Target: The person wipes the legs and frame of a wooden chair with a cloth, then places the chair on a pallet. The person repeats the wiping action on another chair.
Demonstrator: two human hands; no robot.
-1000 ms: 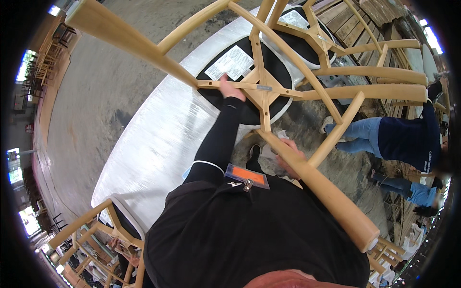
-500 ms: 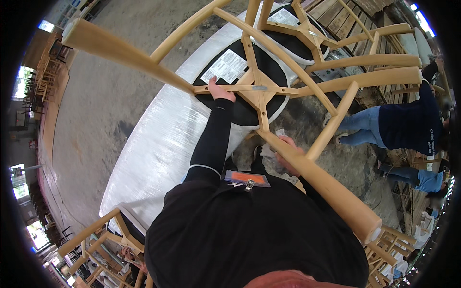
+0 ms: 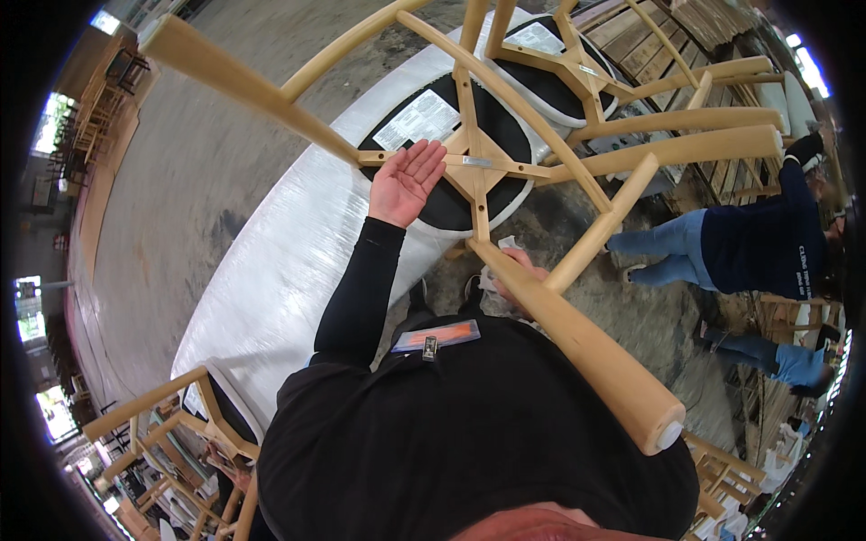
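An upside-down wooden chair (image 3: 478, 212) stands before me, its pale legs pointing up and outward. My left hand (image 3: 406, 185) is open, palm up, with fingers stretched over the chair's crossbar near the white label (image 3: 418, 122) on the black seat underside (image 3: 433, 203). Nothing lies in that palm. My right hand (image 3: 525, 276) is partly hidden behind the nearest chair leg (image 3: 586, 347). Its fingers close round a crumpled white cloth (image 3: 488, 281), of which only parts show.
The chair rests on a long plastic-wrapped surface (image 3: 262, 261). Another upturned chair (image 3: 591, 77) sits beyond it, and one more (image 3: 212, 410) at lower left. Two people (image 3: 753, 243) work at right near wooden pallets (image 3: 640, 45). Stacked chairs (image 3: 99, 117) line the far left.
My left hand has let go of the crossbar and turned palm up, fingers spread out. My right hand has shifted slightly left behind the leg. The view has moved a little.
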